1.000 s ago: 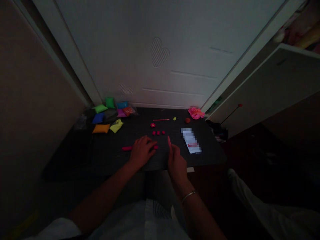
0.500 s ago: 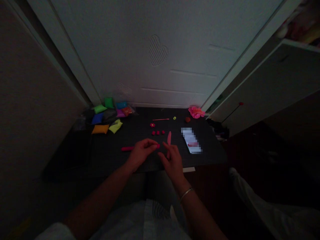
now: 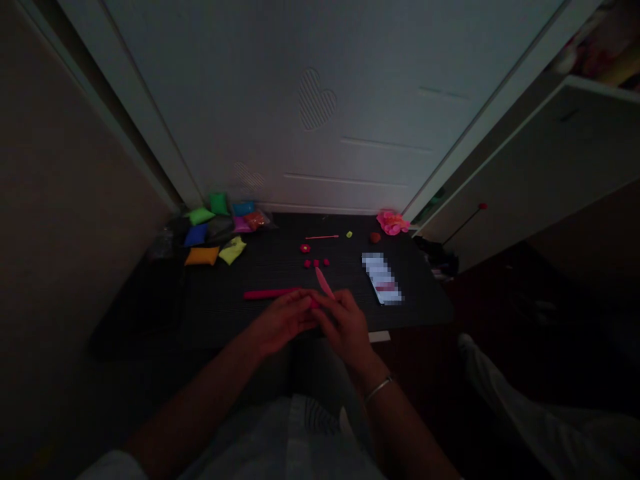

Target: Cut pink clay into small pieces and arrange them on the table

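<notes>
My left hand (image 3: 285, 321) is closed, its fingertips pinching a small piece of dark pink modelling clay (image 3: 315, 303). The fingers of my right hand (image 3: 346, 327) meet it there and touch the same piece, partly hiding it. A pink plastic clay knife (image 3: 324, 283) sticks up out of my right hand, its blade tilted to the left. Behind my left hand lies a dark pink rolling stick or clay rod (image 3: 267, 294), partly covered. Three small pink clay lumps (image 3: 316, 263) sit in a row beyond the knife tip. Above them is a pink flower-like piece (image 3: 305, 249) with a pale centre.
On the dark table (image 3: 215, 313), coloured clay packets (image 3: 201, 256) crowd the back left. A thin pink stick (image 3: 321, 237), a yellow-green bit (image 3: 349, 235), a red lump (image 3: 375, 237) and pink petals (image 3: 393, 223) lie at the back. A lit phone (image 3: 383, 279) is at right.
My hands have come together, and my right fingers now touch the clay piece. The knife has swung from nearly upright to leaning left. Both hands sit slightly lower.
</notes>
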A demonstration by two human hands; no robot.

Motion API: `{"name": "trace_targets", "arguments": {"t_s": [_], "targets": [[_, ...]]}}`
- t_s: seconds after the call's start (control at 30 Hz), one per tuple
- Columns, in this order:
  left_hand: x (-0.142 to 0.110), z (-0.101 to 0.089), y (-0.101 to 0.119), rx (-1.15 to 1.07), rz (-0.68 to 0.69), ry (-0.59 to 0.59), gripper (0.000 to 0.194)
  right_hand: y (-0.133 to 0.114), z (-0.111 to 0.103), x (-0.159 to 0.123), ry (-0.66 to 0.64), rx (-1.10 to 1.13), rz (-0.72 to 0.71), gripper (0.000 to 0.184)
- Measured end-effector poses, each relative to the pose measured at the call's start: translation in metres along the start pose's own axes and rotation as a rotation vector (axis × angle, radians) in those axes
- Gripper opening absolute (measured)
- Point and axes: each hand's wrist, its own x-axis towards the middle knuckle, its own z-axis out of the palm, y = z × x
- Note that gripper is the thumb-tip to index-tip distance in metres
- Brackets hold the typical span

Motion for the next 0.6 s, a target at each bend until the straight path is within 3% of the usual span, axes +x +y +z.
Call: {"name": "trace_targets", "arguments": {"t_s": [0.1, 0.2, 0.37, 0.6], "targets": [[-0.003, 0.003, -0.002, -0.05, -0.052, 0.016, 0.011, -0.001, -0.001, 0.0, 0.003, -0.059, 0.005, 0.036], [-0.007, 0.005, -0.004, -0.063, -0.09, -0.008, 0.012, -0.001, -0.002, 0.001, 0.015, -0.057, 0.026, 0.027], [-0.011, 0.001, -0.003, -0.044, -0.096, -0.047, 0.013, 0.0, -0.005, 0.004, -0.075, 0.054, 0.013, 0.026], [-0.012, -0.005, -0.009, -0.084, -0.088, -0.116, 0.023, -0.004, -0.003, 0.006, -0.086, 0.243, 0.061, 0.021]]}}
